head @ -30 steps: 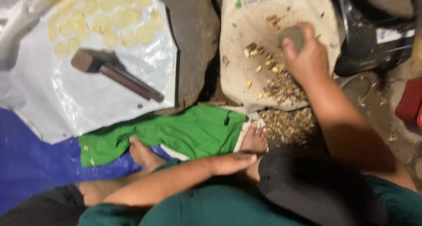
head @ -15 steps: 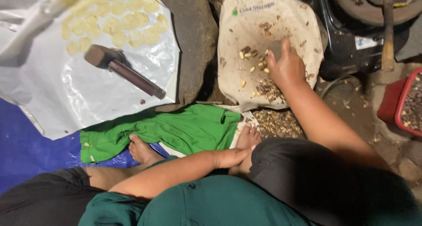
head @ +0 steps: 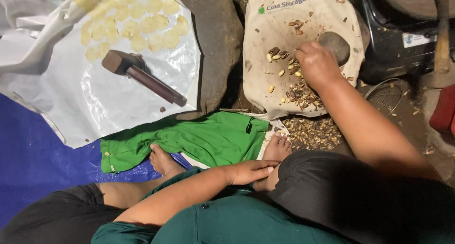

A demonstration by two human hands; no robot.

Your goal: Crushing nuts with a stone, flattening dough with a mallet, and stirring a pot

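Note:
My right hand (head: 316,64) reaches forward onto a beige cloth bag (head: 265,90) spread on the ground, its fingers curled among pale seeds (head: 276,57) and brown shell bits (head: 303,96). A round grey stone (head: 334,45) lies on the bag just beyond that hand, touching its knuckles. My left hand (head: 249,171) rests flat against my leg near my bare foot (head: 277,147), holding nothing. Whether the right fingers pinch a seed is hidden.
A hammer (head: 142,75) lies on a white plastic sheet (head: 95,116) with several flattened yellow discs (head: 135,23). A large flat rock (head: 218,40), a green cloth (head: 199,139), a blue tarp (head: 28,163), a shell pile (head: 313,132) and a black box (head: 403,49) surround me.
My right hand has let go of the grey stone, which now lies on the bag, and has moved down among the seeds. The view shifted slightly.

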